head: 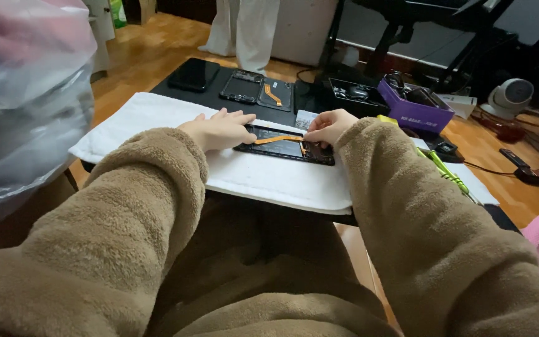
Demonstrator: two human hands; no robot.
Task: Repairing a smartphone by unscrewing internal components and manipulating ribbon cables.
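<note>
Black opened phone [285, 147] lying on white towel [263, 178] on desk, long axis running left-right. Left hand [218, 130] pressing left end, fingers flat, slightly spread; right hand [327, 126] nearer orange ribbon cable [279, 140], fingers pressed together, seemingly pinching it.

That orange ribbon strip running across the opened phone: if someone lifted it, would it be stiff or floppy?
Probably floppy: the orange ribbon strip looks thin and flat, lying along the opened phone. Likely fragile and very light too, being so narrow. The phone itself seems unlikely to slide, since it rests on a soft white towel with the left hand pressing it.
</note>
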